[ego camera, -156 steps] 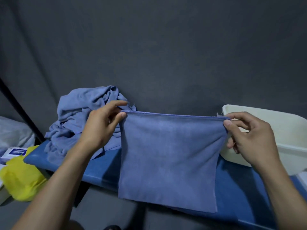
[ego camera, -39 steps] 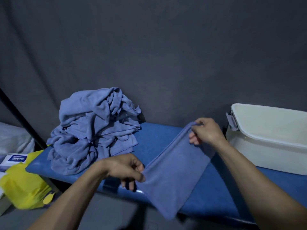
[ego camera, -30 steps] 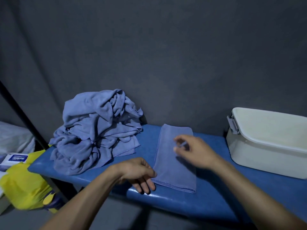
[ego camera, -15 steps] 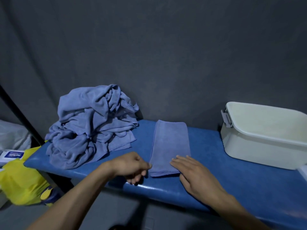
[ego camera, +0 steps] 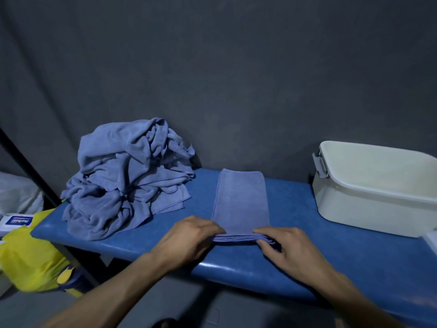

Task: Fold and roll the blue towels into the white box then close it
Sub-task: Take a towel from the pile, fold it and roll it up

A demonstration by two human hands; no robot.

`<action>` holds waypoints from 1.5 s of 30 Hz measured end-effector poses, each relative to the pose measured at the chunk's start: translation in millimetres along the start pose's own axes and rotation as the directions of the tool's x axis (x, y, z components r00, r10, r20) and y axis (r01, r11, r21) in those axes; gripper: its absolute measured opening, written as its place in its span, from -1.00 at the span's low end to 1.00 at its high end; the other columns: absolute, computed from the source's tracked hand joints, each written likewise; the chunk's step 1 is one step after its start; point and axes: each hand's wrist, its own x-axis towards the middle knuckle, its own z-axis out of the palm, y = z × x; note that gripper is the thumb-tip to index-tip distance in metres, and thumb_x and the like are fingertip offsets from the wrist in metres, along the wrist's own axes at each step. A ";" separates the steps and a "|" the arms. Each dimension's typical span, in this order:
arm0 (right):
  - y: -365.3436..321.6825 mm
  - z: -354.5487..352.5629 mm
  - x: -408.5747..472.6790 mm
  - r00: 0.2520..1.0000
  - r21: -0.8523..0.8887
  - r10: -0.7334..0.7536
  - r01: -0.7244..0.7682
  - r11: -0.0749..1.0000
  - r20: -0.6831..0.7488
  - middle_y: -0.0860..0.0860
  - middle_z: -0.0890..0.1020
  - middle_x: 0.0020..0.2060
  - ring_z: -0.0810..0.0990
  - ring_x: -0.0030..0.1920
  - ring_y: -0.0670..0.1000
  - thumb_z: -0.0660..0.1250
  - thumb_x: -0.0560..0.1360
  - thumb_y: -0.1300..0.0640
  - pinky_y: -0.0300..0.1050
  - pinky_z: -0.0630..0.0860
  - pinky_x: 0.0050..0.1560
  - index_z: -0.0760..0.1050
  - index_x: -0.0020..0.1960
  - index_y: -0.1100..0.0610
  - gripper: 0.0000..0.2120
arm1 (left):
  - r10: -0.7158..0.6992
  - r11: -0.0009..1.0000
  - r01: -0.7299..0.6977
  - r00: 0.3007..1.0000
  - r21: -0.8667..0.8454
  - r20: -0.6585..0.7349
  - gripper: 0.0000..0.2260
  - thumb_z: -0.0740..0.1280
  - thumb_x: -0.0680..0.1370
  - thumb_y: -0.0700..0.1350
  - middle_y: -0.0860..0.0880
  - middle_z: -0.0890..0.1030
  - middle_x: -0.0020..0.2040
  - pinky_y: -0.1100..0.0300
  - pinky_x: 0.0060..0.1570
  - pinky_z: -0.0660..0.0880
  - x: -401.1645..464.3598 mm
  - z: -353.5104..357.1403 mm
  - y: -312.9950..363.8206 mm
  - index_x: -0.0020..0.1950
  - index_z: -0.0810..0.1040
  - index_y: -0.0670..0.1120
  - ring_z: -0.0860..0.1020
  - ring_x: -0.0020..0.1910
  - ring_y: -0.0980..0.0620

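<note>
Blue bench (ego camera: 295, 209) bears a narrow, flat folded towel (ego camera: 241, 200).

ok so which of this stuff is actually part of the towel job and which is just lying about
Part of the job:
- folded towel, near end pinched by left hand and right hand
- towel pile
- white box, open

Lying about:
- yellow bag
- blue-labelled packet

Dark grey fabric wall (ego camera: 236, 79) behind blue padded bench (ego camera: 331, 263); dim light; grey floor (ego camera: 165, 308).
</note>
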 end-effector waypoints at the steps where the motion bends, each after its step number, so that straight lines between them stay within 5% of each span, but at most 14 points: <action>1: 2.7 -0.7 -2.8 1.000 0.022 0.012 -0.012 1.000 -0.011 -0.22 0.68 -0.17 0.61 -0.23 -0.23 0.33 0.56 -0.02 -0.25 0.54 -0.18 0.65 0.12 -0.05 -0.81 | -0.027 0.999 0.027 1.000 -0.046 -0.003 -0.75 0.29 0.58 -0.08 0.18 0.65 0.12 0.17 0.06 0.55 -2.2 -1.1 -1.0 0.23 0.57 0.10 0.62 0.06 0.07; 7: 3.3 -7.8 -12.9 0.982 0.220 0.185 -0.175 0.960 -0.026 -0.30 0.69 -0.17 0.66 -0.14 -0.28 0.46 0.54 0.12 -0.46 0.46 -0.10 0.66 -0.02 -0.07 -0.90 | -0.214 0.914 0.189 0.976 -0.358 -0.031 -0.85 0.39 0.61 0.05 0.25 0.70 0.03 0.31 0.05 0.54 -6.6 -4.5 8.1 0.11 0.69 0.06 0.64 0.03 0.33; 12: 1.6 -6.4 -6.8 0.942 0.364 0.334 -0.318 0.875 0.021 0.04 0.66 -0.30 0.61 -0.28 -0.02 0.41 0.57 0.10 -0.09 0.52 -0.17 0.63 -0.11 0.00 -0.91 | -0.396 0.767 0.364 0.917 -0.529 0.057 -0.86 0.41 0.59 0.03 0.09 0.64 -0.27 0.15 -0.12 0.50 1.2 -3.1 9.7 -0.15 0.62 0.03 0.55 -0.25 0.21; 15: 1.8 -5.8 3.6 0.906 0.398 0.418 -0.407 0.822 0.063 0.07 0.63 -0.37 0.50 -0.35 -0.15 0.39 0.58 0.11 -0.21 0.42 -0.27 0.63 -0.16 0.06 -0.86 | -0.475 0.682 0.427 0.876 -0.594 0.085 -0.74 0.38 0.58 0.04 0.11 0.54 -0.35 0.17 -0.21 0.40 10.2 -0.3 8.4 -0.25 0.53 -0.05 0.46 -0.32 0.16; 19: 4.7 -4.6 19.4 0.854 0.344 0.513 -0.508 0.790 0.083 -0.15 0.47 -0.56 0.38 -0.49 -0.20 0.37 0.58 0.12 -0.34 0.32 -0.39 0.57 -0.25 0.09 -0.78 | -0.571 0.603 0.527 0.809 -0.599 0.138 -0.65 0.40 0.61 0.00 0.06 0.44 -0.40 0.14 -0.27 0.35 24.7 2.9 3.5 -0.29 0.43 -0.13 0.36 -0.38 0.10; 25: 14.7 1.0 33.4 0.786 0.276 0.608 -0.613 0.741 0.114 -0.15 0.37 -0.59 0.33 -0.52 -0.17 0.37 0.55 0.12 -0.30 0.28 -0.43 0.52 -0.27 0.21 -0.74 | -0.659 0.554 0.656 0.722 -0.513 0.212 -0.68 0.42 0.58 0.04 -0.01 0.55 -0.42 0.11 -0.32 0.49 39.8 7.7 -4.7 -0.23 0.53 -0.16 0.45 -0.44 0.08; 29: 13.9 4.1 39.1 0.774 0.262 0.628 -0.625 0.736 0.083 -0.15 0.45 -0.60 0.43 -0.52 -0.20 0.38 0.53 0.16 -0.38 0.35 -0.44 0.53 -0.22 0.07 -0.85 | -0.689 0.612 0.674 0.711 -0.414 0.140 -0.80 0.45 0.53 0.04 0.07 0.63 -0.35 0.19 -0.29 0.53 46.7 7.7 -1.9 -0.18 0.58 -0.06 0.54 -0.38 0.12; 32: 10.0 7.3 39.3 0.799 0.180 0.602 -0.594 0.784 0.018 -0.09 0.53 -0.43 0.51 -0.37 -0.14 0.38 0.51 0.15 -0.35 0.37 -0.39 0.50 -0.09 0.01 -0.92 | -0.671 0.711 0.657 0.741 -0.249 0.040 -0.86 0.42 0.50 0.04 0.11 0.62 -0.29 0.16 -0.24 0.47 47.7 8.6 4.2 -0.13 0.53 0.02 0.59 -0.23 0.09; 34: 9.1 10.9 35.4 0.840 0.021 0.543 -0.542 0.840 -0.022 -0.11 0.54 -0.28 0.54 -0.25 -0.04 0.36 0.51 0.09 -0.16 0.43 -0.29 0.44 0.00 -0.04 -0.88 | -0.598 0.797 0.586 0.800 -0.148 -0.055 -0.86 0.39 0.49 0.06 0.15 0.56 -0.22 0.11 -0.24 0.44 46.0 9.7 3.1 -0.06 0.46 0.09 0.55 -0.16 0.08; 37: 8.7 16.5 28.3 0.943 -0.208 0.293 -0.322 0.924 -0.160 -0.11 0.48 -0.10 0.49 -0.15 0.01 0.38 0.48 0.14 0.01 0.48 -0.26 0.45 -0.01 -0.04 -0.84 | -0.377 0.926 0.373 0.915 -0.056 -0.146 -0.87 0.43 0.49 -0.02 0.16 0.49 -0.08 0.11 -0.24 0.45 44.3 9.6 -2.6 -0.02 0.53 0.13 0.45 -0.07 0.10; 41: 10.9 19.4 23.3 0.995 -0.414 -0.034 -0.006 0.910 -0.089 -0.14 0.59 -0.15 0.51 -0.08 0.04 0.49 0.34 0.29 -0.09 0.38 -0.20 0.61 -0.11 0.02 -0.78 | -0.123 0.987 0.132 0.987 0.087 -0.108 -0.91 0.40 0.58 -0.04 0.20 0.59 0.00 0.25 -0.26 0.39 40.2 5.5 -6.8 0.03 0.69 0.10 0.42 -0.03 0.10; 45: 13.9 9.0 13.7 0.998 -0.373 -0.050 0.056 0.926 0.026 -0.19 0.60 0.02 0.51 0.12 -0.02 0.31 0.50 -0.04 -0.06 0.46 0.05 0.62 0.07 -0.01 -0.78 | -0.071 0.992 0.069 0.997 0.103 0.016 -0.71 0.29 0.55 0.13 0.19 0.55 0.14 0.14 0.01 0.51 31.2 -6.5 -8.8 0.17 0.65 0.06 0.44 0.06 0.08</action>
